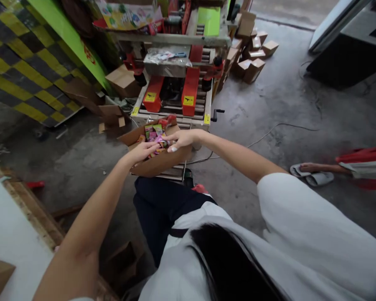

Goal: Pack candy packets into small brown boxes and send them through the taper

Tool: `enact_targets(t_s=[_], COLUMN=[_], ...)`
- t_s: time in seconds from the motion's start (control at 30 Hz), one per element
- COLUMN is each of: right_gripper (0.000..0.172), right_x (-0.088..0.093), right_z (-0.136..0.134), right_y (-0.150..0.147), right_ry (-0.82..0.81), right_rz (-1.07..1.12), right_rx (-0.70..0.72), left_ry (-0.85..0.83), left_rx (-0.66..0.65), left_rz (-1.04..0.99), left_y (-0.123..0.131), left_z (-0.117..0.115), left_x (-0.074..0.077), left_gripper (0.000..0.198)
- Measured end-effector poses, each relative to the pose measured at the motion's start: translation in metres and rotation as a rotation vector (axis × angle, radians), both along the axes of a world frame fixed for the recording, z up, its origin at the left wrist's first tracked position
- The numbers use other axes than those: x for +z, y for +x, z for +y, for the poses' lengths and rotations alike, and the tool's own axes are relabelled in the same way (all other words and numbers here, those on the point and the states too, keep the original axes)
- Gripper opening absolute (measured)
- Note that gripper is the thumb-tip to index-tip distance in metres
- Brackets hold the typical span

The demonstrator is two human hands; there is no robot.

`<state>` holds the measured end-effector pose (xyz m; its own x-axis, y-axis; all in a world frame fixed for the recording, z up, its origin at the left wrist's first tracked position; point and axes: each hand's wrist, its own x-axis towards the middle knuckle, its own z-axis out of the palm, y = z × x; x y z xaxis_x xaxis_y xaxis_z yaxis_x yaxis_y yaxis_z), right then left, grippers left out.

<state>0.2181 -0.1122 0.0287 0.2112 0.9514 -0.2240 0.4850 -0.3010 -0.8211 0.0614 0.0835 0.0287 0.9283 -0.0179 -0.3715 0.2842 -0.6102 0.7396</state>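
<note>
In front of me an open cardboard box (163, 164) rests on the near end of a roller conveyor, its flaps spread outward. Small colourful packets (153, 133), pink, green and orange, fill it. My left hand (141, 151) reaches over the near left side, its fingers stretched out flat on the packets. From the right, my right hand (183, 139) comes over the box's rim with its fingers extended onto the packets. The fingertips of both hands nearly meet. Neither hand visibly grips a packet.
Beyond the box stands a carton-sealing machine with red guides (190, 90) and a crank handle (217, 115). Cardboard boxes (253, 69) lie on the floor at the back right. A cable (269, 133) crosses the floor. Another person's sandalled foot (310, 168) is at the right.
</note>
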Motion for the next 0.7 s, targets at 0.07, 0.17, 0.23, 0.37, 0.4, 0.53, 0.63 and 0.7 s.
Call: enact_targets(t_s=[0.07,0.17,0.23,0.37,0.4,0.53,0.63,0.7], right_gripper=[0.068,0.053,0.051,0.049,0.05,0.055,0.055,0.053], right_x=[0.001,0.004,0.007,0.014,0.016,0.019,0.017,0.015], right_z=[0.007,0.013,0.012,0.008,0.008,0.007,0.009,0.013], right_y=[0.003,0.004,0.003,-0.002,-0.004,-0.008,-0.008,-0.007], right_ry=[-0.015,-0.008,-0.034,-0.115,-0.122,-0.157,-0.151,-0.14], right_rz=[0.02,0.014,-0.021,-0.076,-0.082,-0.099,-0.133,-0.172], right_rx=[0.029,0.027,0.057,0.064,0.051,0.036,0.067,0.088], left_ry=[-0.003,-0.022,-0.018,0.034,0.043,0.16,0.474,0.641], left_rx=[0.004,0.013,0.02,0.022,0.027,0.192,0.167,0.013], left_rz=[-0.007,-0.061,-0.079,-0.141,-0.168,-0.459,-0.678,-0.726], left_y=[0.001,0.003,0.004,0.005,0.004,-0.015,-0.041,-0.057], left_z=[0.004,0.01,0.011,0.011,0.011,0.008,-0.004,-0.017], left_x=[-0.001,-0.002,-0.003,0.0,0.003,0.017,0.021,0.014], left_gripper=[0.076,0.079,0.08,0.078,0.075,0.064,0.047,0.042])
